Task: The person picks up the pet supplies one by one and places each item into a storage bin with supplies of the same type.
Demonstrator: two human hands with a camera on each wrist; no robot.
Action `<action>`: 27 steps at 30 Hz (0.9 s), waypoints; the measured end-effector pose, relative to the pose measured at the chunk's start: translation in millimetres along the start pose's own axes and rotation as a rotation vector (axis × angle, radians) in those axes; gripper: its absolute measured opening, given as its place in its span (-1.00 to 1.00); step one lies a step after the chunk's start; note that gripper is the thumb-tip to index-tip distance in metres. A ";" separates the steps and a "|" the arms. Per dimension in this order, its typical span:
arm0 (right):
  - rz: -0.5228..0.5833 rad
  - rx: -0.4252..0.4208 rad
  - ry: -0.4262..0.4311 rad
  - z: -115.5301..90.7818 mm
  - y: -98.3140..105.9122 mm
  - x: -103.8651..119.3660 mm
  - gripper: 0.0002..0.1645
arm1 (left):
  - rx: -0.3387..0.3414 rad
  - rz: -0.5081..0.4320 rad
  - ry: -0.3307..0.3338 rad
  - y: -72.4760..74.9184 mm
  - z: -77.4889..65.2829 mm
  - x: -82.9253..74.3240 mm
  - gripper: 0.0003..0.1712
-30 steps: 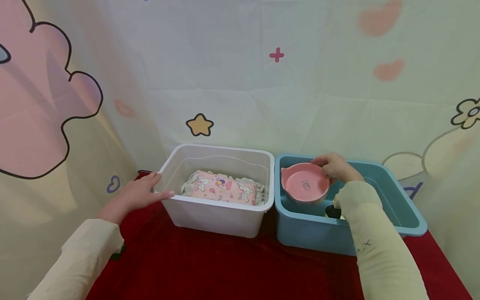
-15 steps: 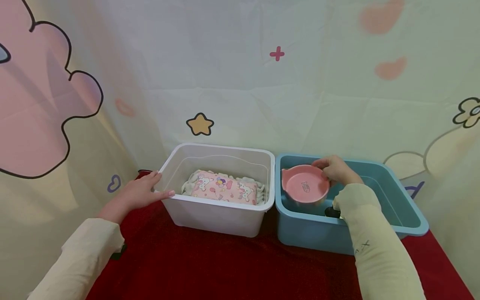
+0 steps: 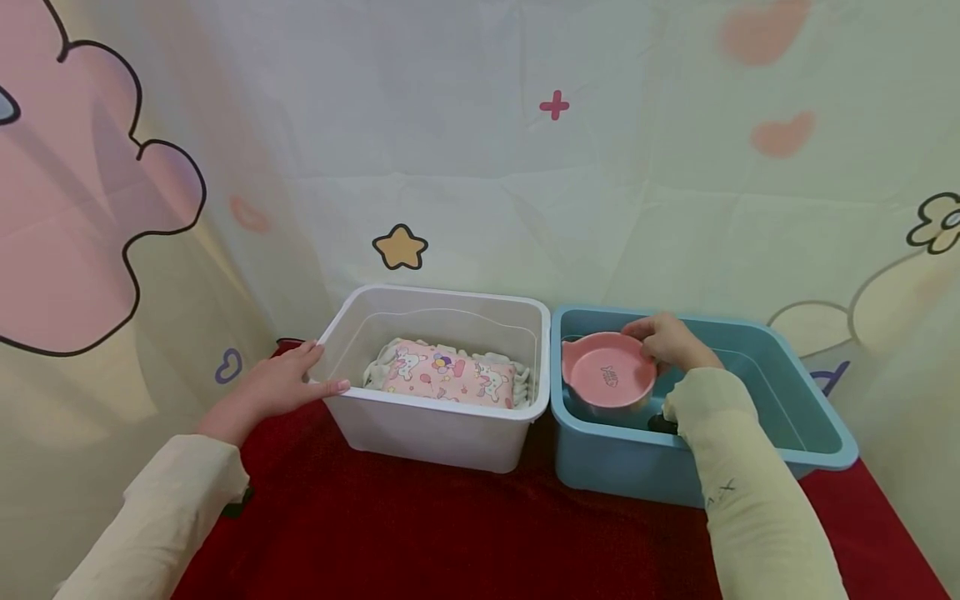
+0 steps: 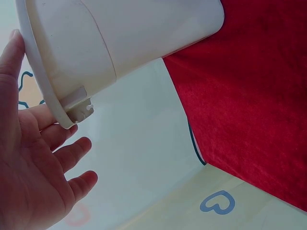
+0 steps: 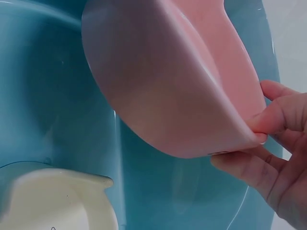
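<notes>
My right hand (image 3: 672,340) pinches the right rim of a pink bowl (image 3: 609,371) with a fish print inside. In the head view the bowl is in the left part of the blue bin (image 3: 750,450). The right wrist view shows the thumb inside the rim and a finger under it, with a cream bowl (image 5: 62,203) lower down in the bin. My left hand (image 3: 273,385) touches the left corner of the white bin (image 3: 435,429), its fingers spread and loose. Inside that bin, a pink cushion-like item (image 3: 450,375) with cartoon prints lies on white ruffled fabric.
The bins stand side by side on a red cloth (image 3: 450,533), close to a printed curtain (image 3: 465,208) behind. A black object (image 3: 662,423) sits near the blue bin's front wall, partly hidden by the right sleeve.
The pink bowl has gone slightly lower in the blue bin, still in my right hand's pinch. My left hand has stayed on the white bin.
</notes>
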State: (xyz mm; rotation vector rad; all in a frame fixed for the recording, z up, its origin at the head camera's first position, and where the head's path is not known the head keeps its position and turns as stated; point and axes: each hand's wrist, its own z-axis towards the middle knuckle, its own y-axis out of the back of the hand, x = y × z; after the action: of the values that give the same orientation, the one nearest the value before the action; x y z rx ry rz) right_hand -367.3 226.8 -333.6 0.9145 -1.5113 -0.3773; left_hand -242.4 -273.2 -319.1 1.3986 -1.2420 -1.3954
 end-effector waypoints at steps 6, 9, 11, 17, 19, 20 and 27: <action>-0.017 0.010 -0.001 1.8 -1.3 -0.4 -0.39 | -0.007 0.015 -0.008 0.9 -1.0 -0.9 0.12; -0.028 0.014 -0.007 3.3 -2.8 -1.1 -0.39 | -0.011 0.017 -0.010 1.7 -2.1 -2.4 0.11; -0.033 0.013 -0.011 4.3 -3.9 -1.7 -0.39 | -0.009 0.013 -0.008 2.1 -2.9 -3.5 0.11; -0.037 0.012 -0.022 5.7 -5.7 -2.6 -0.38 | -0.001 -0.001 -0.001 2.5 -3.4 -4.4 0.12; -0.033 0.015 -0.026 5.6 -6.0 -2.7 -0.38 | 0.000 -0.001 -0.002 2.6 -3.2 -4.1 0.12; -0.032 0.016 -0.027 5.5 -6.2 -2.5 -0.38 | 0.000 0.000 -0.003 2.6 -3.1 -3.9 0.12; -0.020 0.017 -0.038 7.3 -7.5 -4.9 -0.39 | 0.001 0.007 -0.003 2.3 -2.9 -3.7 0.11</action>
State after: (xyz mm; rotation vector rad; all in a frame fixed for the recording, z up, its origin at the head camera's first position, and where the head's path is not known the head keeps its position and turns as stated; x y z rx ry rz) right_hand -372.2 223.7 -343.5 0.9404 -1.5430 -0.3987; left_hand -239.4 -270.4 -315.8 1.3919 -1.2488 -1.3931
